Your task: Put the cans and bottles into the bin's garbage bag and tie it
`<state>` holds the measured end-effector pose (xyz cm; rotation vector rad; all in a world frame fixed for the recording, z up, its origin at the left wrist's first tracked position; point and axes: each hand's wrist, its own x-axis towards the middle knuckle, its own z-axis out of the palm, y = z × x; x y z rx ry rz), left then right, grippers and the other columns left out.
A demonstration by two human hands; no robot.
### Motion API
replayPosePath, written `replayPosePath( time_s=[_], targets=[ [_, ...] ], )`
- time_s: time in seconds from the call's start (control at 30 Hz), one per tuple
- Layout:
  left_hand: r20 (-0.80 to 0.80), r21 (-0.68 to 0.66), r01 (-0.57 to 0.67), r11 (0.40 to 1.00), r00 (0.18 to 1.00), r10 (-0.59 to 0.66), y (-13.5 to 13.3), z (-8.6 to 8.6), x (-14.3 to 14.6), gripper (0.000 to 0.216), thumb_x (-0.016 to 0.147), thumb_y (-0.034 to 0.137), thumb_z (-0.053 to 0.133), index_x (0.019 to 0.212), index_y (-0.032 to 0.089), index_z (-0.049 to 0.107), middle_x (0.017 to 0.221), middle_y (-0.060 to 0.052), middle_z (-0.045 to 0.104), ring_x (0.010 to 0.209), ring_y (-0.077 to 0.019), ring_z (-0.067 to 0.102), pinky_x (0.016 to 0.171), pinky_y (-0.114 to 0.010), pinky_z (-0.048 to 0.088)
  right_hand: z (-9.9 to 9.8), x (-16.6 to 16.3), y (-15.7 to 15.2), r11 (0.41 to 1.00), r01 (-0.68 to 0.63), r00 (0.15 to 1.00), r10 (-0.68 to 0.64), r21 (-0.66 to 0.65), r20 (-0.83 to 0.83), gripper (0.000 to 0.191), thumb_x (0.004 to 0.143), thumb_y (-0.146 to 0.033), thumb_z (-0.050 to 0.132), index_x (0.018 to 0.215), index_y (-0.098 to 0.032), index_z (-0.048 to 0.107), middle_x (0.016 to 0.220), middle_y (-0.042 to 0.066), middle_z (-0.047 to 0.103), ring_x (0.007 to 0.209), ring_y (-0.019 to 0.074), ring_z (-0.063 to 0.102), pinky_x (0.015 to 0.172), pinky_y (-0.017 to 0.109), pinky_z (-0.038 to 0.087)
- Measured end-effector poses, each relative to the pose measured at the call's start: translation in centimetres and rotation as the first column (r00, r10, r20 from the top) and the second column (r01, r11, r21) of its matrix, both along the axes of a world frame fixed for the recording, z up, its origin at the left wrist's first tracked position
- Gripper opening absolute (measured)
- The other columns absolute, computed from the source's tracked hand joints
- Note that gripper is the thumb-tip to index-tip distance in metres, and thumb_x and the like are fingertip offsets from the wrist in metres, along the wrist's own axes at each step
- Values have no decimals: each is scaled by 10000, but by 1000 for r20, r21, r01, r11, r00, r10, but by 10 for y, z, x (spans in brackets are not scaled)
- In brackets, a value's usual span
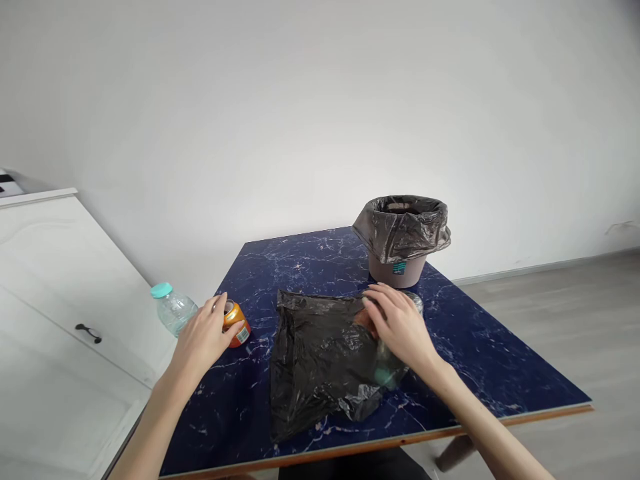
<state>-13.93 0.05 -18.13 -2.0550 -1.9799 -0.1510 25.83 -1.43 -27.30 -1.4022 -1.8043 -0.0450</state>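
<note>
My left hand (pixel 204 337) wraps around an orange drink can (pixel 237 322) lying on its side at the left of the blue marble-patterned table (pixel 475 347). My right hand (pixel 397 325) rests palm down on a clear plastic bottle (pixel 395 370) that lies partly inside a loose black plastic bag (pixel 320 360) spread on the table's middle. Only part of that bottle shows under my hand and the bag. A clear bottle with a teal cap (pixel 173 308) lies at the table's left edge, just beyond my left hand.
A small brown bin lined with a dark plastic bag (pixel 401 237) stands at the table's far side. A white cabinet with a dark handle (pixel 60 300) sits to the left. Grey floor lies to the right, and a white wall is behind.
</note>
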Motion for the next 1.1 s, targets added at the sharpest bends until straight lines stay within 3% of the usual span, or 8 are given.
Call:
replayPosePath(
  time_s=[0.13, 0.23, 0.33, 0.4, 0.67, 0.9, 1.0, 1.1],
  targets=[
    [-10, 220, 146, 965, 989, -147, -13, -3, 4, 659, 1012, 521, 476, 1505, 84, 495, 1579, -245, 488, 1438, -429, 495, 1139, -549, 462, -2, 32, -2, 997, 80, 974, -74, 18, -213, 389, 1093, -495, 445, 1303, -255, 668, 1404, 103, 685, 1326, 296, 621, 1154, 486, 461],
    [46, 351, 193, 916, 974, -223, -34, -6, 12, 526, 1045, 557, 441, 1341, 156, 607, 1394, -208, 602, 1249, -389, 622, 1036, -519, 524, -15, 53, -5, 993, 120, 955, -116, 1, -275, 418, 1076, -526, 455, 1318, -247, 651, 1411, 119, 673, 1347, 306, 607, 1179, 504, 442],
    [176, 192, 356, 914, 904, -389, -54, -15, 22, 383, 1074, 528, 447, 1149, 219, 659, 1157, -114, 680, 1062, -294, 681, 937, -427, 557, -30, 63, -9, 988, 152, 940, -152, -23, -304, 446, 1067, -544, 453, 1338, -238, 631, 1433, 134, 655, 1365, 318, 595, 1186, 522, 437],
    [260, 31, 500, 866, 832, -490, -61, -23, 28, 322, 1091, 478, 453, 1123, 252, 680, 1132, -78, 685, 1090, -267, 668, 953, -395, 547, -37, 65, -13, 985, 167, 934, -171, -40, -313, 461, 1065, -550, 450, 1364, -238, 610, 1438, 135, 649, 1366, 321, 594, 1176, 521, 452],
    [361, -193, 665, 722, 732, -578, -54, -46, 56, 457, 1129, 274, 346, 1527, 395, 534, 1167, -73, 588, 1087, -221, 603, 969, -374, 538, -53, 63, -26, 990, 115, 954, -133, -82, -270, 473, 1078, -545, 433, 1435, -259, 555, 1525, 124, 573, 1446, 307, 521, 1243, 527, 385],
    [257, -77, 549, 832, 817, -515, -43, -70, 75, 594, 1075, 447, 455, 1613, 214, 366, 1176, -139, 604, 1058, -312, 635, 911, -472, 560, -60, 61, -26, 990, 109, 945, -131, -88, -299, 497, 1084, -553, 416, 1466, -252, 521, 1505, 139, 569, 1440, 307, 518, 1250, 538, 377],
    [291, -58, 413, 909, 878, -380, -41, -66, 90, 520, 1064, 552, 437, 1349, 129, 537, 1016, -140, 679, 915, -328, 688, 814, -465, 565, -60, 61, -26, 991, 99, 947, -121, -87, -298, 495, 1087, -550, 416, 1468, -252, 518, 1512, 140, 564, 1439, 307, 516, 1251, 546, 374],
    [303, -94, 355, 930, 900, -313, -42, -58, 101, 470, 1111, 455, 252, 1075, 162, 619, 801, -112, 685, 769, -325, 688, 796, -511, 553, -60, 62, -26, 992, 92, 947, -115, -89, -299, 492, 1089, -544, 418, 1473, -251, 513, 1516, 143, 559, 1438, 312, 515, 1248, 558, 375]
  ],
)
